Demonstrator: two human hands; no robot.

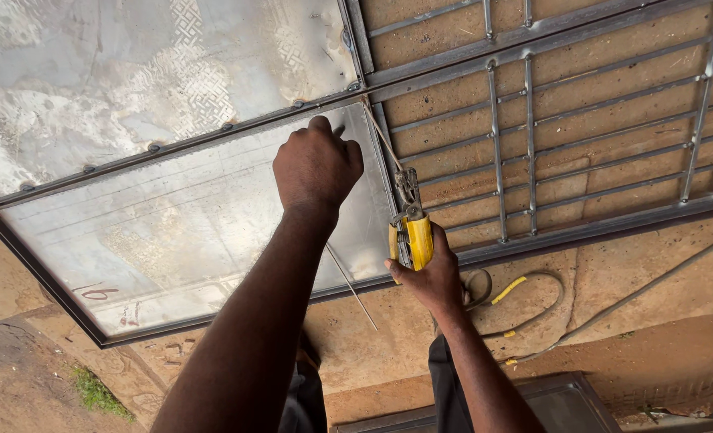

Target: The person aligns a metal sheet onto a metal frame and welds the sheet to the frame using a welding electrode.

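While the large grey steel gate frame with sheet-metal panels (172,208) lies flat on the ground, the left hand (318,164) rests clenched in a fist on its lower panel, near the frame's central bar. Just right of that bar, the right hand (432,277) grasps a yellow-handled welding electrode holder (412,232), its thin rod (382,136) reaching up to the frame's joint. Further right, the frame's barred grille section (581,120) lies over brown earth.

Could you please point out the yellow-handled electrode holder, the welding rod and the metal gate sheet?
yellow-handled electrode holder (417,239), head view, on its yellow grip.
welding rod (382,138), head view, mid-length of the thin rod.
metal gate sheet (172,232), head view, bare lower panel.
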